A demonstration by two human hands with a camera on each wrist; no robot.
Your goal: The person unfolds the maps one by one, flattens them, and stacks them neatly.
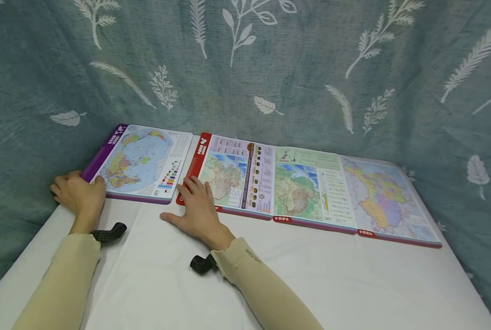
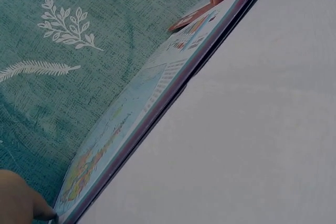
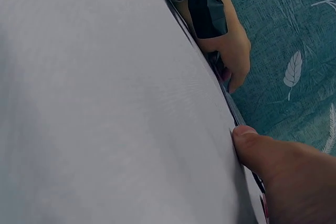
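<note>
A world map [image 1: 142, 158] with a purple strip along its left side lies flat at the left of the white table. My left hand [image 1: 80, 195] holds its near left corner, thumb at the near edge and fingers beyond the purple strip. In the left wrist view, the thumb [image 2: 44, 211] is at that corner. To the right lies a red-edged map of China [image 1: 225, 178]. My right hand [image 1: 200, 213] rests on its near left corner with fingers extended and the thumb out to the left. Part of the red strip is hidden under that hand.
Two more map panels follow in a row, a green relief map [image 1: 297, 190] and a coloured regional map [image 1: 381, 197]. A teal curtain [image 1: 295, 87] with white leaves hangs right behind them. The white tablecloth [image 1: 352, 284] spreads in front. Each wrist wears a black device [image 1: 111, 233].
</note>
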